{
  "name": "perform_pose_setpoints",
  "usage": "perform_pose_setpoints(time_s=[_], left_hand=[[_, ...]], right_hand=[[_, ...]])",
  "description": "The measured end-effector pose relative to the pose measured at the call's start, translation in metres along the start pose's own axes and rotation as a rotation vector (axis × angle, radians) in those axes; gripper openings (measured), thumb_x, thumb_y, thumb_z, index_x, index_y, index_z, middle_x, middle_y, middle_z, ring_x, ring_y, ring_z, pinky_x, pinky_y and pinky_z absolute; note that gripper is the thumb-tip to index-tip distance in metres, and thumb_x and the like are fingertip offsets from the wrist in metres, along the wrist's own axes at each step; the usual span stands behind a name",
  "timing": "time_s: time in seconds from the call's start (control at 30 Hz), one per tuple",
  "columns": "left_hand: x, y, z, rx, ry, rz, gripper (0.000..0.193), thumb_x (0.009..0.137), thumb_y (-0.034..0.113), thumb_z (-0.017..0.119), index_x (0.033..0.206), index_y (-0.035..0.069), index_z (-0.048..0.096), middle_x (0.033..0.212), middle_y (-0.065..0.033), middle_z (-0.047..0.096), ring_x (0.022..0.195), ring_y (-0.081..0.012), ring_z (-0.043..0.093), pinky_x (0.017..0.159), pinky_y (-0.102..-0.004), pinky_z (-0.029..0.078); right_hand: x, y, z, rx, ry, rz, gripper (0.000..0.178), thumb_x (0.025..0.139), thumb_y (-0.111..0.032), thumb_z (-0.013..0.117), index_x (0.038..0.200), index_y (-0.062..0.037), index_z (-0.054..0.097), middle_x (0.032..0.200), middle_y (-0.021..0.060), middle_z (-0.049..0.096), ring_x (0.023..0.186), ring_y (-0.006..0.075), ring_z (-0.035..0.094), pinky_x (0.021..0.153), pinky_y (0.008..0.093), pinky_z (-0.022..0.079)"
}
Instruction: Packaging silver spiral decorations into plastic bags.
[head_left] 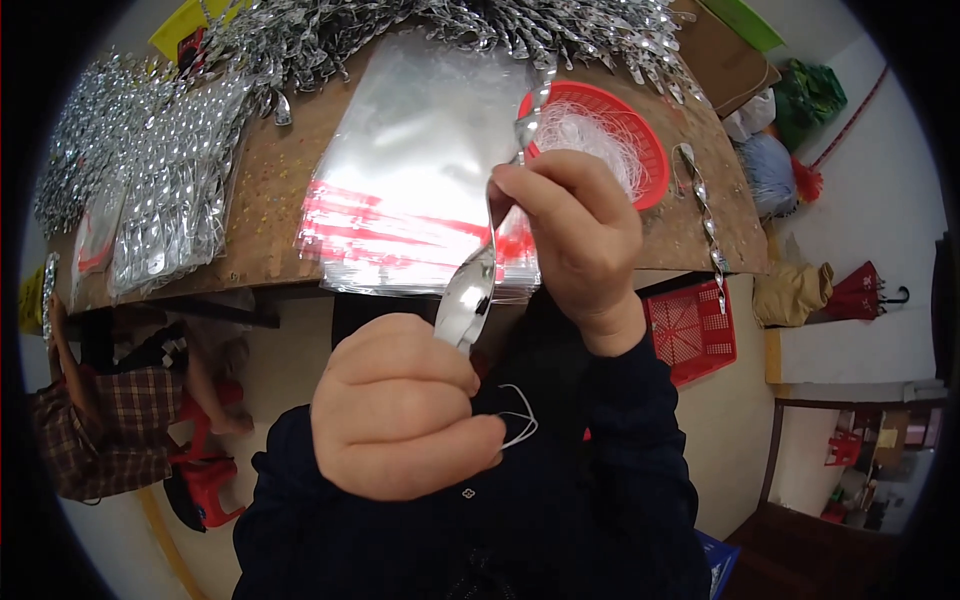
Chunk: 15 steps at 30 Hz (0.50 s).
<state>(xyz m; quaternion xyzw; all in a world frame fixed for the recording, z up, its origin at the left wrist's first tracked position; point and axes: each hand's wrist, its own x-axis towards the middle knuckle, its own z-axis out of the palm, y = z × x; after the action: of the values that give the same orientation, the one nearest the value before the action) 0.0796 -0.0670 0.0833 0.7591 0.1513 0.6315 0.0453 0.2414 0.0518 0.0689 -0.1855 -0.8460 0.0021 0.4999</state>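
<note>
A shiny silver twisted strip (468,295) runs upward between my two hands, over the near edge of the table. My left hand (400,410) is closed around its lower end, and a thin white string loop (522,420) sticks out beside the fingers. Higher up, my right hand (580,230) pinches the strip between thumb and forefinger. Beyond that pinch the strip goes on toward the far side, past the rim of a red basket (655,150). Behind the hands lies a stack of clear plastic bags (415,130) with red printed bands.
White strings (590,135) fill the basket. Silver twisted strips (330,40) are heaped at the back, with bagged ones (170,190) at left. One strip (703,205) hangs over the right edge above a red crate (690,330). Another person (110,420) sits at far left.
</note>
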Motion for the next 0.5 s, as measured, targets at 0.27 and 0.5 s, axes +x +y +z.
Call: perform_pose_setpoints(time_s=[0.27,0.5], left_hand=[[0.004,-0.008,0.013,-0.006,-0.092,0.014,0.018,0.079,0.01,0.07,0.096,0.005,0.066,0.098,-0.0156,0.067,0.091,-0.0319,0.065,0.07,-0.034,0.052],[-0.007,-0.015,0.005,-0.071,-0.098,-0.267,0.039,0.078,0.013,0.07,0.115,0.004,0.064,0.128,-0.0253,0.053,0.119,-0.0411,0.053,0.099,-0.0437,0.044]], right_hand=[[0.01,0.008,-0.064,-0.468,0.057,-0.103,0.026,0.068,0.007,0.065,0.09,-0.0051,0.069,0.101,0.0106,0.067,0.087,0.0263,0.062,0.072,0.0336,0.051],[-0.021,0.002,-0.136,-0.631,-0.063,0.201,0.015,0.081,0.004,0.065,0.095,-0.001,0.066,0.093,0.0107,0.065,0.084,0.0248,0.062,0.074,0.0327,0.049]])
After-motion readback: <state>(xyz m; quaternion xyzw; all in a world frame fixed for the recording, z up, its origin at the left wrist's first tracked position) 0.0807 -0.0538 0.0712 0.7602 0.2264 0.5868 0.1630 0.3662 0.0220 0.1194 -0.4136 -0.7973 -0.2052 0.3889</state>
